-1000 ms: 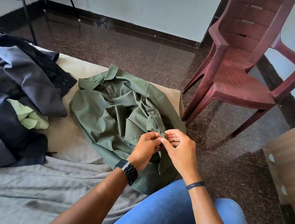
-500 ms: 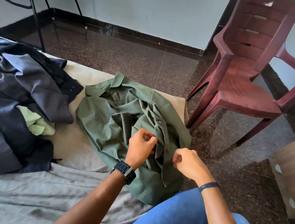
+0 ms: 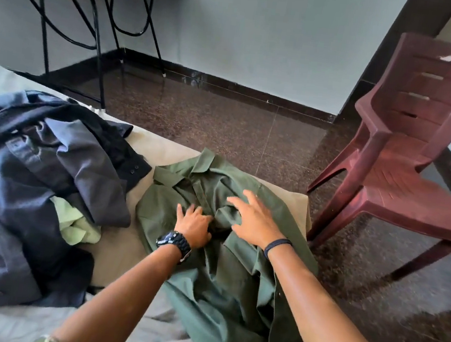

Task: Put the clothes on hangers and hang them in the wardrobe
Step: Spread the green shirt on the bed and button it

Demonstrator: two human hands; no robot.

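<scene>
Risks first. No hanger in view and no wardrobe either, so the green shirt can't go up yet; judging by that, the task is at an early stage. The shirt hangs partly over the bed edge toward the floor; a careless pull could drag it off. The front looks open lower down, with a bunched fold at the middle, so lifting by one panel would likely twist it and make the shoulders hard to seat on a hanger. Whether any buttons are done up, can't tell.

Grip state: left hand lies on the shirt front with fingers curled into the bunched cloth, seemingly holding a fold. Right hand is released, fingers spread, hovering over or just touching the fabric near the placket.

Shirt: olive green, collared, button front, cotton-like and wrinkled, lying collar away from the person on the bed's near corner.

Dark clothes pile sits just beside it to the left, with a light green garment tucked under. Grabbing blind could snag those too.
</scene>
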